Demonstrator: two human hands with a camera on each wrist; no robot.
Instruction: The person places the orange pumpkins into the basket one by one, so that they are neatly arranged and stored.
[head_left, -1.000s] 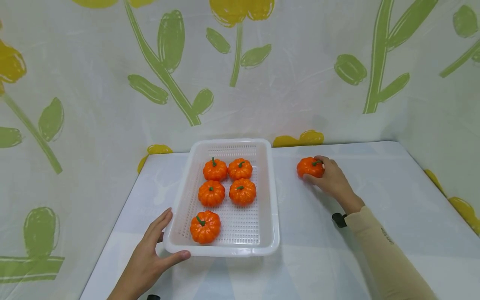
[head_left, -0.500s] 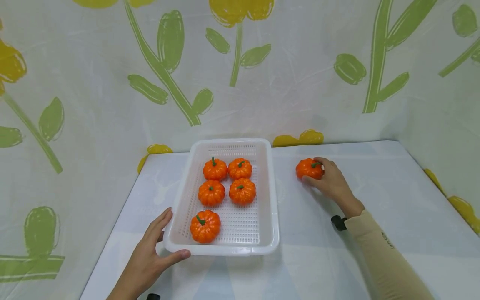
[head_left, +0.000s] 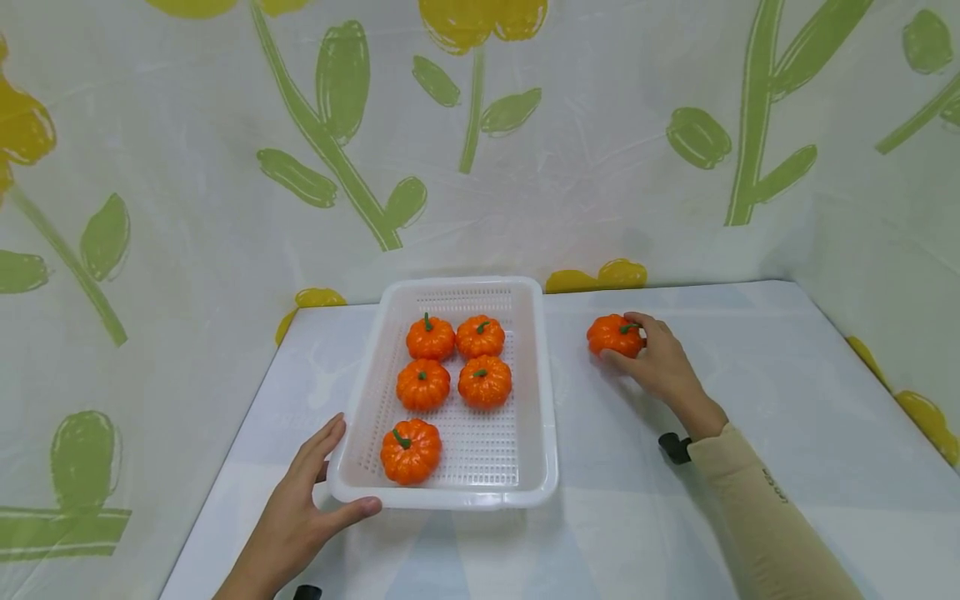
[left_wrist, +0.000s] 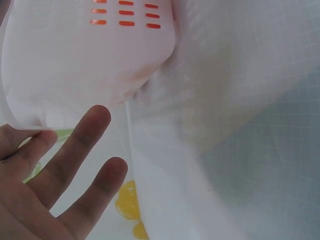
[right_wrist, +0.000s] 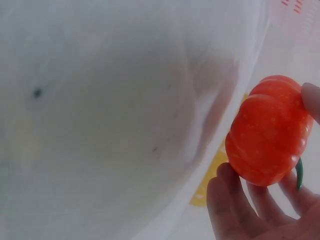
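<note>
A white plastic basket [head_left: 442, 500] with slotted walls holds several small orange pumpkins [head_left: 484, 383] with green stems. At its near left corner is my left hand [head_left: 296, 508], thumb along the front rim and fingers spread at the left side. In the left wrist view those fingers [left_wrist: 75, 155] look mostly straight beside the basket wall [left_wrist: 75, 75]. To the right of the basket, my right hand [head_left: 663, 362] grips another pumpkin [head_left: 611, 335] between thumb and fingers. The right wrist view shows this pumpkin [right_wrist: 270, 130] with its stem toward the palm; whether it touches the table cannot be told.
The table [head_left: 637, 525] has a pale cloth cover. A white curtain with printed flowers [head_left: 585, 167] rises behind its back edge and along both sides. A dark strap-mounted device [head_left: 675, 447] sits under my right wrist.
My right hand has shifted slightly left with the pumpkin in its grip. My left hand and the basket stay where they were.
</note>
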